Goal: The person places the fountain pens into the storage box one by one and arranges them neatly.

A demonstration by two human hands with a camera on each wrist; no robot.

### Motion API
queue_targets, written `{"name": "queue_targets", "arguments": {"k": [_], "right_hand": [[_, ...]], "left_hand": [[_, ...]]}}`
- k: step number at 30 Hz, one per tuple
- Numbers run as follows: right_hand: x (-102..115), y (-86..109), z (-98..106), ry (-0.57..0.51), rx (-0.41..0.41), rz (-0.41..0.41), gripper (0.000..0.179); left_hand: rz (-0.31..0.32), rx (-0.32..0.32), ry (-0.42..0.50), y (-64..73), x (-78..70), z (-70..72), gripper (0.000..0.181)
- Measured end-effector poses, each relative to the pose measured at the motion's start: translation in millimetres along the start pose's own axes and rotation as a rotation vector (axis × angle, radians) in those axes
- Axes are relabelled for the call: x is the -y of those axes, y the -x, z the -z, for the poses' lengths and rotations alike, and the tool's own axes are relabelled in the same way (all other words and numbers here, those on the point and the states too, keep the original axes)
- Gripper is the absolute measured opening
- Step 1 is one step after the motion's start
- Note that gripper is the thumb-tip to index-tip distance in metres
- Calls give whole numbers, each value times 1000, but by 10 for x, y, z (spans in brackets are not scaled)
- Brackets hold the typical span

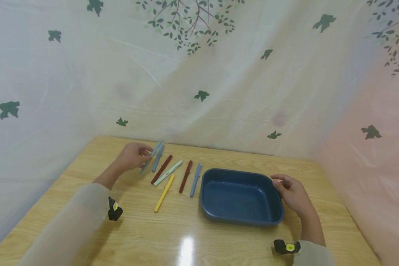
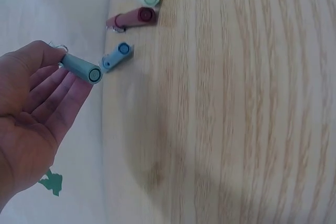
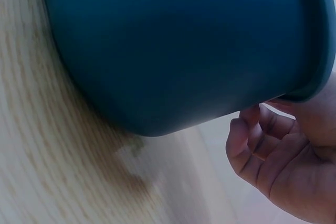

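Note:
My left hand (image 1: 133, 157) pinches a grey-green pen (image 1: 156, 148) between thumb and fingers, tilted above the table at the back left. In the left wrist view, the pen's round end (image 2: 94, 74) faces the camera. Close beside it lies a blue pen (image 1: 157, 159). To its right are a dark red pen (image 1: 165, 163) and a mint green pen (image 1: 167, 173), with a yellow pen (image 1: 164, 193) nearer the front. My right hand (image 1: 294, 192) grips the rim of a dark blue rectangular dish (image 1: 241, 220) at its right end; the right wrist view shows fingers curled under the rim.
Between those pens and the dish lie another dark red pen (image 1: 186, 176) and a second blue pen (image 1: 195, 180). A wood-grain table (image 1: 136, 236) carries everything. Behind it hangs a pale curtain (image 1: 159, 92) printed with leaves, close to the table's back edge.

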State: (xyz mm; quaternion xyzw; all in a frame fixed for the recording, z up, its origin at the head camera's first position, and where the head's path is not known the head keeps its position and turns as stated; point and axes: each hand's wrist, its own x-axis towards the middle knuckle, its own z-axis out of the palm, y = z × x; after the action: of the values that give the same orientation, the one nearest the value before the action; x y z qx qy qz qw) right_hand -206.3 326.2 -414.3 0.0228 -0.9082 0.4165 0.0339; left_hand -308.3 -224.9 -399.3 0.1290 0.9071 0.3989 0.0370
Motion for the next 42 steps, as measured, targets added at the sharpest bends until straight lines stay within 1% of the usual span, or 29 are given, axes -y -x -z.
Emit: {"name": "queue_targets", "arguments": {"k": [2, 7, 9, 17, 19, 23, 30, 32, 39, 42], "right_hand": [[3, 3, 3, 1, -1, 1, 38], [8, 12, 0, 4, 2, -3, 39], [9, 14, -3, 1, 3, -8, 39], [11, 10, -6, -13, 3, -17, 38], [10, 11, -6, -11, 4, -17, 38], [11, 14, -8, 0, 5, -13, 38], [21, 11, -16, 4, -2, -1, 35], [26, 13, -20, 4, -2, 1, 34], [49, 22, -15, 3, 1, 2, 34], [51, 24, -12, 5, 0, 5, 35]], "left_hand": [[-12, -2, 0, -12, -45, -28, 38], [-8, -16, 20, -31, -144, -95, 37], [-3, -21, 45, -35, -173, -123, 36], [-35, -21, 120, -34, -263, -235, 35], [-51, -22, 113, -28, -303, -260, 36], [-58, -32, 88, -42, -400, -312, 35], [-64, -24, 109, -69, -580, -414, 36], [-78, -21, 104, -73, -626, -444, 36], [-124, 15, 155, -71, -798, -546, 37], [-137, 27, 151, -98, -838, -592, 36]]}}
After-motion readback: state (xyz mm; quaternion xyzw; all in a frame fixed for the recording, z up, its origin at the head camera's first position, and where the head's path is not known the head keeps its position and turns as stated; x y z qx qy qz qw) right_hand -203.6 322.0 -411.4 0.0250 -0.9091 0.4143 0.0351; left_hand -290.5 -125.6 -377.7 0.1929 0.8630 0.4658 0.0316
